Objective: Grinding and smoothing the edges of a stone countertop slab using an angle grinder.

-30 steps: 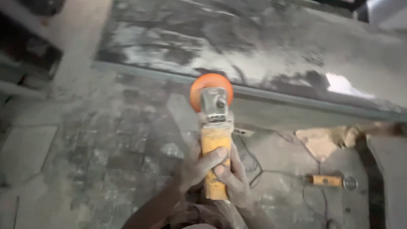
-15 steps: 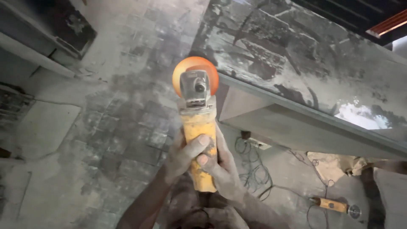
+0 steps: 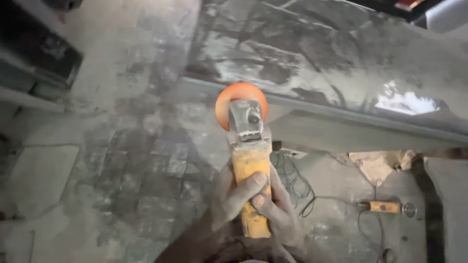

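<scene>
Angle grinder point(image 3: 249, 160) — within both hands point(image 3: 253, 204)

We see a grinder point(image 3: 249, 165) with a dusty yellow body, grey metal head and orange disc. The floor point(image 3: 122, 160) shows a faint grey checkered pattern. The slab point(image 3: 317, 53) is streaked grey and white.

floor point(image 3: 122, 160): dusty grey concrete, stained | slab point(image 3: 317, 58): large, grey, scuffed, upper right, glare patch | cable point(image 3: 297, 185): black, tangled on floor | second tool point(image 3: 385, 207): lay right
</scene>
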